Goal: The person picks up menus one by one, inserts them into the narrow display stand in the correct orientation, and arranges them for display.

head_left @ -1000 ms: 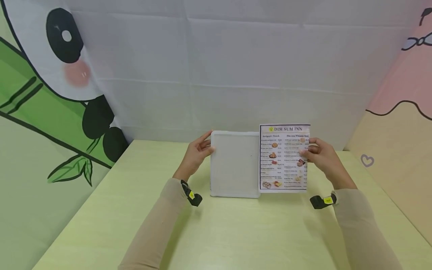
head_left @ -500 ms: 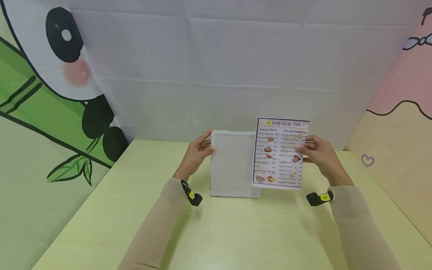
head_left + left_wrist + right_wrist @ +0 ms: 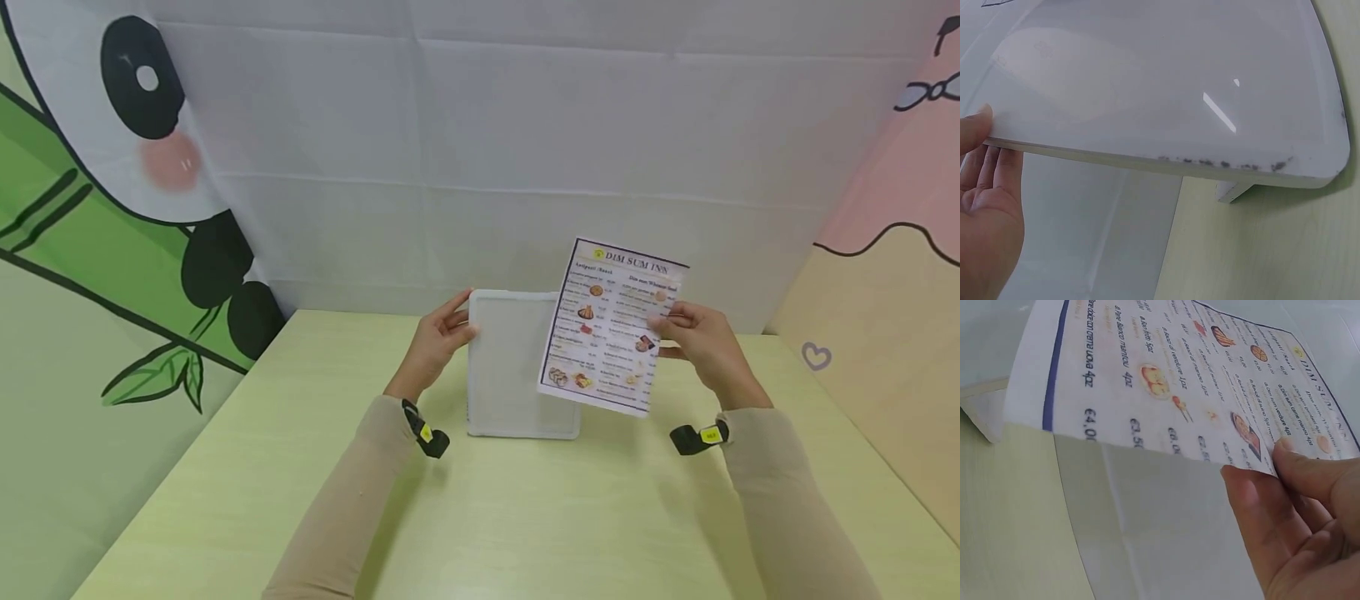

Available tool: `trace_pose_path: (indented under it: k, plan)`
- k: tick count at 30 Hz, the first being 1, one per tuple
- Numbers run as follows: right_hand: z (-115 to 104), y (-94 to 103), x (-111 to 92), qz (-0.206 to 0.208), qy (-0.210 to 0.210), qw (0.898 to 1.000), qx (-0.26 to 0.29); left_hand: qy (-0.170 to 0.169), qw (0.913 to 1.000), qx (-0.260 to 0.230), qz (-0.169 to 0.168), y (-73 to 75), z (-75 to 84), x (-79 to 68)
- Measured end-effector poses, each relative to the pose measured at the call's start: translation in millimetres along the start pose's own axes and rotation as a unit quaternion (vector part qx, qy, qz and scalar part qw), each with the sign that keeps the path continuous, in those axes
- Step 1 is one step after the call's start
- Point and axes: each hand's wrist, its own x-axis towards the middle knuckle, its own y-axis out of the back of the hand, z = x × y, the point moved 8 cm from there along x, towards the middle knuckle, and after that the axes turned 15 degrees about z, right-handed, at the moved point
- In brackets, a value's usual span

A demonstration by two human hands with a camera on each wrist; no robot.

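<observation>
A white upright board (image 3: 513,367) with rounded corners and a raised rim stands on the table. My left hand (image 3: 435,346) pinches its left edge, thumb in front and fingers behind; in the left wrist view dark scuffs mark the edge of the board (image 3: 1166,81). With my right hand (image 3: 701,346) I pinch the right edge of a printed paper menu (image 3: 611,329) headed "DIM SUM INN". The menu tilts clockwise and covers the right part of the board in the head view. Whether menu and board touch, I cannot tell.
The pale yellow-green table (image 3: 480,517) runs back to a white creased cloth wall (image 3: 480,150). A panda-and-bamboo print (image 3: 142,183) covers the left wall, and a pink and beige print (image 3: 885,292) the right. In the left wrist view, a support foot (image 3: 1232,190) shows beneath the board.
My right hand has moved left with the menu. The menu has risen, tilted clockwise, and now covers more of the board. The left hand and board have stayed put.
</observation>
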Motion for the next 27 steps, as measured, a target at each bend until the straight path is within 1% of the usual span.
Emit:
trace_pose_path:
  k: [3,9,16,20,27]
  plan:
    - [0,-1.4,1,0.001,-0.001,1.000,0.008,-0.001,1.0000,0.004,0.000,-0.4,-0.4,0.2]
    - [-4,-8.3,1,-0.014,-0.004,1.000,0.025,-0.002,0.9998,0.022,0.002,-0.6,0.3,0.3]
    - [-8,-15.3,1,-0.018,-0.003,0.999,0.032,0.008,0.9998,0.016,-0.003,-3.2,12.2,-6.3]
    - [-11,-19.0,2,-0.015,-0.002,0.999,0.037,0.008,0.9996,0.026,-0.002,-4.1,16.0,-8.1]
    - [-15,-24.8,3,-0.010,-0.003,0.998,0.055,0.016,0.9997,0.021,0.001,-0.8,1.3,-0.7]
